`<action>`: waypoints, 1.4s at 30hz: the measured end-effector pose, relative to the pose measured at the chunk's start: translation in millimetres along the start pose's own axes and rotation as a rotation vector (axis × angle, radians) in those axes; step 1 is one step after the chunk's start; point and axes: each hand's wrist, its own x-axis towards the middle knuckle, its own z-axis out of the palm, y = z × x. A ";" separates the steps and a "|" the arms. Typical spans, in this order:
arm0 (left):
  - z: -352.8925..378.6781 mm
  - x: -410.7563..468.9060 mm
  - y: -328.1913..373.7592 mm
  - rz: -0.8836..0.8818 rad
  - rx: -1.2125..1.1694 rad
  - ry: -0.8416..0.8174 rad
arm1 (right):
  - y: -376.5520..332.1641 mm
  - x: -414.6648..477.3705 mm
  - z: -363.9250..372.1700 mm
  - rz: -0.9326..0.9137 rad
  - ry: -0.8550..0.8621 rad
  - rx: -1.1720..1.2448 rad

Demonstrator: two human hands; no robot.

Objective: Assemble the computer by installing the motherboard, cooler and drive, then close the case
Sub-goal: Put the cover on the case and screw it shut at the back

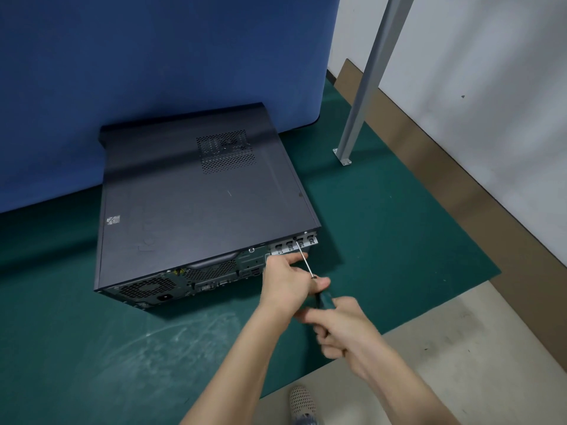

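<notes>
Right hand [340, 326] grips the screwdriver [310, 273] handle, left hand [287, 279] pinches its shaft, tip at rear top edge of closed computer case [196, 191]. Case lies on green mat [92, 348] w/ blue partition [153, 56] behind, grey post [365, 87] to the right.

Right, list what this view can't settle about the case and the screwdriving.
- Head view: motherboard, cooler and drive are hidden by the closed side panel.
- The screw at the screwdriver tip is too small to judge.
- The handle is mostly covered by the left hand and right hand.
- The rear ports are too dark and small to identify.
</notes>
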 end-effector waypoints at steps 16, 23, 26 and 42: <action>-14.8 2.6 1.1 0.000 -0.177 -0.123 | -5.0 5.0 13.8 -0.088 0.174 -0.072; -6.4 5.4 0.5 0.006 -0.088 -0.035 | -7.1 6.6 5.4 0.017 -0.010 0.070; -8.8 4.2 2.1 0.015 -0.043 -0.033 | -4.9 6.9 13.9 -0.111 0.225 -0.174; -11.1 3.3 -3.8 -0.029 -0.255 -0.227 | -6.6 8.8 2.5 0.172 -0.180 0.282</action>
